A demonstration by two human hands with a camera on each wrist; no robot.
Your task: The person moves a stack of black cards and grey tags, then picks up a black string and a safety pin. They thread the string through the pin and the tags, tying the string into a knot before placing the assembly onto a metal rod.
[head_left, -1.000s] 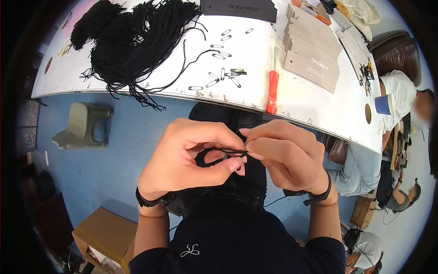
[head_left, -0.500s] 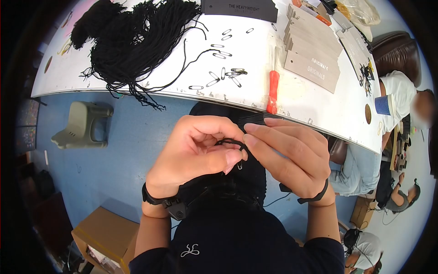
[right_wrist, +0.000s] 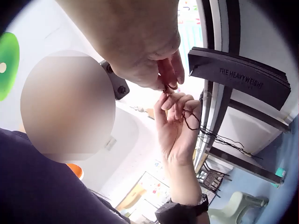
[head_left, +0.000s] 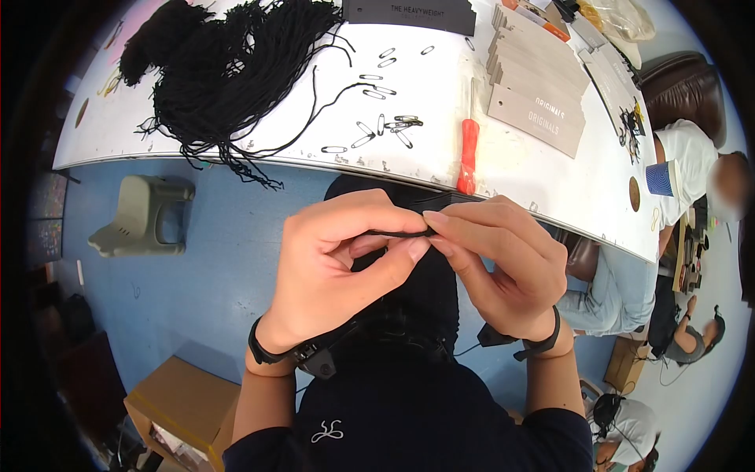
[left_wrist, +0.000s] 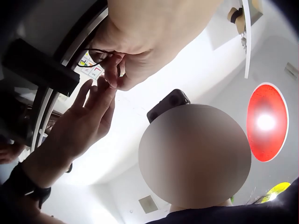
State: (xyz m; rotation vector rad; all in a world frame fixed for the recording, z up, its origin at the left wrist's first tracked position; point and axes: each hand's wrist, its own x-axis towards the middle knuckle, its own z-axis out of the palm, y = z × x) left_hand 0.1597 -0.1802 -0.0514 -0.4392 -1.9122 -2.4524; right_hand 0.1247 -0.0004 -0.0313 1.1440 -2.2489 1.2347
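Observation:
A thin black cord [head_left: 397, 234] runs through the left hand [head_left: 334, 259], whose thumb and index finger pinch it. The right hand [head_left: 503, 256] pinches the same cord at the left fingertips, and the two hands meet there. In the left wrist view a loop of the cord [left_wrist: 91, 49] stands out beside the left hand [left_wrist: 140, 42]. The right wrist view shows the cord [right_wrist: 188, 122] hanging in a loop at the left palm. Whether a pin is on the cord is hidden by the fingers.
On the white table [head_left: 299, 149] lie a heap of black cords [head_left: 228, 79], several safety pins [head_left: 401, 126], a red-handled screwdriver [head_left: 469, 149], grey cards [head_left: 539, 110] and black cards [head_left: 409, 14]. A stool [head_left: 145, 212] and cardboard box [head_left: 185, 409] stand on the floor.
The right fingers have bent inward from a straighter pose and now pinch the cord. Both hands have risen slightly toward the table; the safety pin that hung below the left fingers is out of sight.

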